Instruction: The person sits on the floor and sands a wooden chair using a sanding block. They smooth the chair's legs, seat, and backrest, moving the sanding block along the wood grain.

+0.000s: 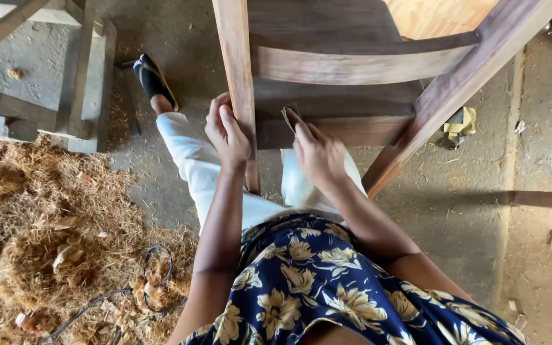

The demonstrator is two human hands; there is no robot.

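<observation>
Shirt (327, 287): navy fabric, cream-yellow flower print, short sleeves. Trousers (199, 163): white, loose, long. Sandal (153, 78): black straps, tan sole edge. Forearms bare; hands bare, no gloves, rings, watch.

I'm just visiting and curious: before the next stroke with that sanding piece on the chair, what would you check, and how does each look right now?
1. Left hand grips the chair leg: ok.
2. Right hand holds the sandpaper: ok.
3. Sandpaper lies against the lower rail: ok.
4. Fingers stay off the abrasive face: cannot tell.
5. Foot in the black sandal planted on the floor: ok.
6. Cable in the shavings lies away from the foot: ok.
</observation>
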